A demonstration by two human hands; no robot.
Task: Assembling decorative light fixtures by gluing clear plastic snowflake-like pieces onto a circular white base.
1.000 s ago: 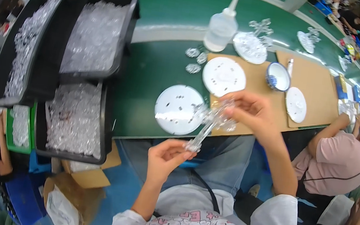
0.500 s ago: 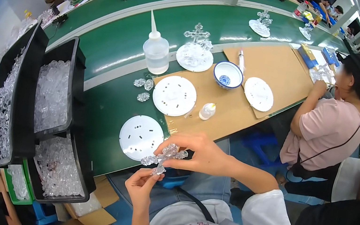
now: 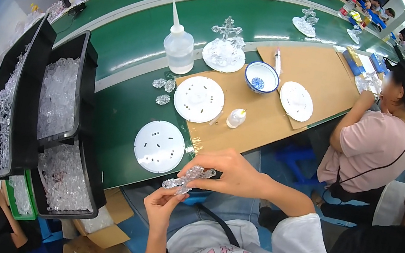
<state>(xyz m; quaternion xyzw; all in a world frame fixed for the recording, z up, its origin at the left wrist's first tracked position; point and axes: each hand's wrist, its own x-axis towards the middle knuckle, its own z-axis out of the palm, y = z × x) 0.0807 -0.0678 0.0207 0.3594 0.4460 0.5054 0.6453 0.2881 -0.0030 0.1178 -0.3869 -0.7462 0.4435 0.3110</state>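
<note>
Above my lap, near the table's front edge, both my hands are closed on a clear, faceted plastic cross (image 3: 184, 179). My right hand (image 3: 227, 171) grips its right end between thumb and fingers. My left hand (image 3: 163, 207) pinches its lower end with thumb and fingertips; the fingers partly hide the piece. Just beyond my hands lies a white round disc (image 3: 159, 147) with small dark slots. A second white disc (image 3: 199, 99) sits farther back, beside several loose clear pieces (image 3: 163, 99). A small bottle with a yellow tip (image 3: 236, 118) stands to the right of them.
Black bins (image 3: 60, 97) of clear parts stand at left. Behind the discs are a squeeze bottle (image 3: 179, 50), an upright clear cross on a white base (image 3: 223, 57), a blue-white bowl (image 3: 261, 78) and a syringe (image 3: 277, 61). A co-worker (image 3: 372, 139) sits at right.
The plastic cross has turned in my hands and now looks flatter, its lower arm less visible. My hands stay close together. The view has shifted slightly.
</note>
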